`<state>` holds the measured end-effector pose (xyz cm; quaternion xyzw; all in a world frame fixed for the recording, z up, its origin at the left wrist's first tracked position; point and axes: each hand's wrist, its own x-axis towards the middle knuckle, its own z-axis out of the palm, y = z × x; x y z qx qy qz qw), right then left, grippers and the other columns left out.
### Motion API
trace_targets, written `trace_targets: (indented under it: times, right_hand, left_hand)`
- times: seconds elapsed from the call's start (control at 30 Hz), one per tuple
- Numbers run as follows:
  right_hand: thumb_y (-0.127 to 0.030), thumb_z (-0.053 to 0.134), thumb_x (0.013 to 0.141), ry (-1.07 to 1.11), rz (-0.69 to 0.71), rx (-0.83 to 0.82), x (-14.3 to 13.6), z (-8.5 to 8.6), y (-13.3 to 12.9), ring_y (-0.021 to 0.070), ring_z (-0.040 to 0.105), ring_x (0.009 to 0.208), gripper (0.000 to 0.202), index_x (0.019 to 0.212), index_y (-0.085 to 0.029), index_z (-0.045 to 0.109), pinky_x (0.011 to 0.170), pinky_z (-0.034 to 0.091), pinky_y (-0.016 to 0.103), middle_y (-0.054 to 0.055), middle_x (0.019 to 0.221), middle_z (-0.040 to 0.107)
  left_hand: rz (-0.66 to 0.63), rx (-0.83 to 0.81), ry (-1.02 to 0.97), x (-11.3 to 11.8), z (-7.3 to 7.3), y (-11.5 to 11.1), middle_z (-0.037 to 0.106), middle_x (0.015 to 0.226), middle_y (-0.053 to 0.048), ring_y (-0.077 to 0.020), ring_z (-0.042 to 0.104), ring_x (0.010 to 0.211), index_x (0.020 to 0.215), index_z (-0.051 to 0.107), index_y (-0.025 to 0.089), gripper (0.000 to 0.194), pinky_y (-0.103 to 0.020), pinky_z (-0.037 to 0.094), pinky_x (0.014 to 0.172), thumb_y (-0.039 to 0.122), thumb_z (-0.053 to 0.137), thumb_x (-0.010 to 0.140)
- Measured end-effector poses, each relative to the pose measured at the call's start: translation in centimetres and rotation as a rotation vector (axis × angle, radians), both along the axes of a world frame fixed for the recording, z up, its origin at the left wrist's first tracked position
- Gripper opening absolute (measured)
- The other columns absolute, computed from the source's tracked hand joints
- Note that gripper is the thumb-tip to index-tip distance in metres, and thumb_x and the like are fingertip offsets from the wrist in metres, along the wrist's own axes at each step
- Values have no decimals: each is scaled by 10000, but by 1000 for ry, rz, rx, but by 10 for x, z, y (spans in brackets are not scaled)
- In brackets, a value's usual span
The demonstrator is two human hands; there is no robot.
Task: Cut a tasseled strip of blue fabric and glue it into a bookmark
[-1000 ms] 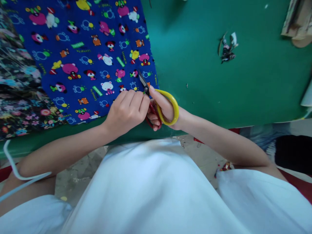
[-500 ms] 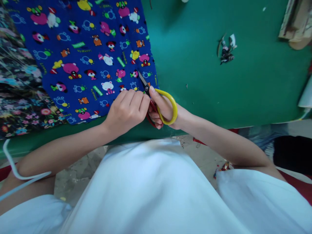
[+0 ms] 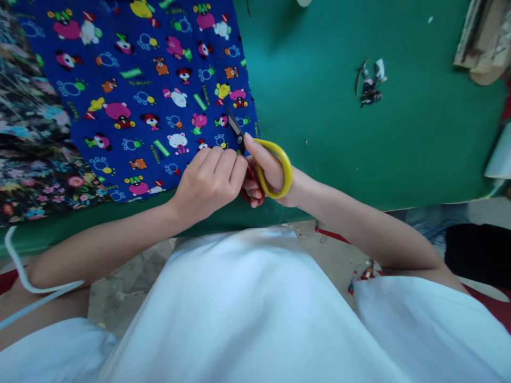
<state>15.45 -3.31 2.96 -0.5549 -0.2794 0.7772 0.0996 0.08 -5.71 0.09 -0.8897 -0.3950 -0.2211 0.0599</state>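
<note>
from my remote seat i take the blue cloth (image 3: pixel 139 88) as my landmark: it lies on the green bench (image 3: pixel 319 101), with the floral cloth (image 3: pixel 34 133) along its left side. the scissors (image 3: pixel 240 140) are at its near right corner, blades pointing away and slightly left over its printed surface; whether they touch it, i cannot tell. my right hand (image 3: pixel 269 165) holds them, thumb through the yellow loop and fingers around the red one. my left hand (image 3: pixel 213 178) is curled, knuckles up, over the blue cloth's near edge, just beside the scissors; i cannot see whether anything is gripped inside. the step in hand, as i judge it, is close scissor work at this corner, so i would brace with the left hand, clear its fingertips of the blade line, and snip with the tips only, lest the fabric below get nicked. small dark scraps (image 3: pixel 370 93) lie well to the right of the blue cloth
</note>
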Motion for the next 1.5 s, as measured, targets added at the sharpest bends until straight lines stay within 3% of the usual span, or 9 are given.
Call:
trace_targets:
  times: [0.1, 0.37, 0.63, 0.8, 1.2, 1.37, 1.5]
  right_hand:
    - [-777, 340, 908, -10, 5, 34, -1, 0, 1, 88, 411, 300, 674, 546, -213, 420, 315, 474, 215, -48, 363, 376]
    - [-779, 355, 902, -30, -11, 65, -1, -1, 1, 83, 349, 278, 638, 578, -230, 388, 271, 421, 203, -62, 349, 347]
    - [-770, 340, 912, -18, 15, -22, -3, 12, 6, 89, 379, 299, 652, 550, -229, 388, 310, 444, 209, -55, 355, 346]
    - [-756, 266, 937, -46, 46, -63, -7, 17, 12, 75, 380, 301, 698, 496, -223, 359, 344, 467, 195, -52, 348, 328]
    - [-775, 275, 922, -88, 58, -27, -6, 10, 17, 92, 369, 294, 700, 500, -225, 377, 329, 436, 226, -38, 345, 333]
    - [-768, 311, 920, -108, 35, 30, -5, 6, 18, 94, 381, 295, 684, 508, -227, 376, 325, 425, 223, -35, 343, 347]
    - [-773, 369, 901, -105, 18, 63, -3, 4, 16, 95, 371, 295, 663, 518, -232, 363, 292, 371, 215, -37, 340, 344]
  left_hand:
    - [-4, 44, 17, 0, 0, 0, 553, 670, -40, -189, 548, 650, 783, 593, 132, 316, -347, 294, 619, 73, 372, 1001]
    - [-2, -98, -56, 0, -2, -2, 565, 704, -52, -200, 576, 698, 853, 621, 129, 355, -358, 357, 658, 102, 309, 1019]
    - [4, -113, -64, -1, -2, -2, 579, 720, -71, -217, 585, 718, 910, 634, 133, 362, -374, 383, 671, 128, 289, 1019]
    - [14, -156, -79, -1, 0, -1, 559, 699, -64, -206, 566, 690, 837, 612, 140, 363, -366, 355, 659, 157, 306, 1031]
    - [13, -127, -94, -2, -3, -2, 581, 736, -62, -212, 615, 734, 886, 607, 145, 335, -368, 402, 684, 138, 301, 1023]
    - [27, -39, -76, -3, -2, 0, 602, 771, -73, -218, 637, 754, 931, 600, 155, 309, -370, 433, 680, 162, 305, 1021]
    - [4, -83, -99, -3, -2, 1, 617, 800, -86, -246, 662, 824, 983, 605, 158, 321, -394, 458, 718, 186, 288, 1025]
